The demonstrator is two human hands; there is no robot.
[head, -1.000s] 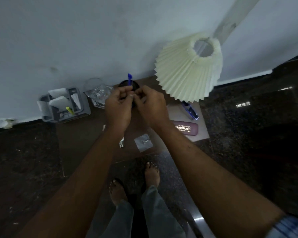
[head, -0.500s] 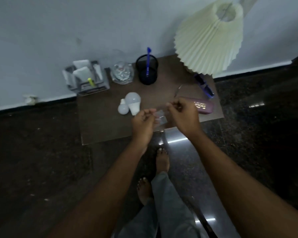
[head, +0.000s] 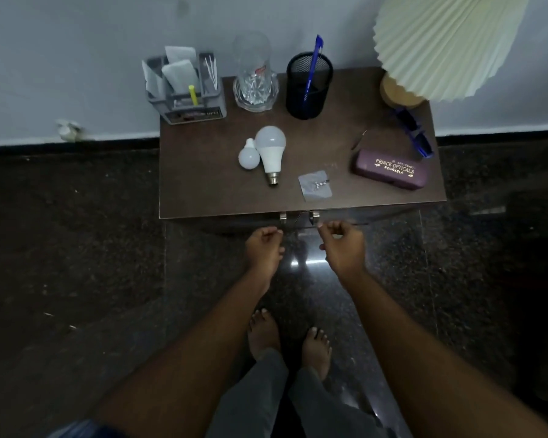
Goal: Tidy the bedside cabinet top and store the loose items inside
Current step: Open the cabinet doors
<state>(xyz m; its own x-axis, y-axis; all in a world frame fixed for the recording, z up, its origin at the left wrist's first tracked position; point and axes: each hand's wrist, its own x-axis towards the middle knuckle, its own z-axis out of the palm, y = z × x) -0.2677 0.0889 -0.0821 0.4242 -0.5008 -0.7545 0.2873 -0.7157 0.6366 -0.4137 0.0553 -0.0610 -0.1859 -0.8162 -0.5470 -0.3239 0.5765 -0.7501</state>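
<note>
1. The left grip [head: 264,248] hangs just below the front edge of the counter [head: 209,181], fingers curled in, holding nothing.
2. The right grip [head: 342,245] is beside it, also curled and empty. Its thumb and forefinger are just under the right handle [head: 314,215]; whether they touch it I cannot tell.
3. Loose on the counter lie a big bulb [head: 271,150] touching a small bulb [head: 249,156], a hook patch [head: 315,185] near the front edge, a case [head: 389,169] to the right, and blue glasses [head: 413,132] behind it.
4. Along the wall stand an organizer [head: 185,93], a glass [head: 255,80], a cup [head: 309,90] holding a pen [head: 314,63], and a lamp [head: 446,42].
</note>
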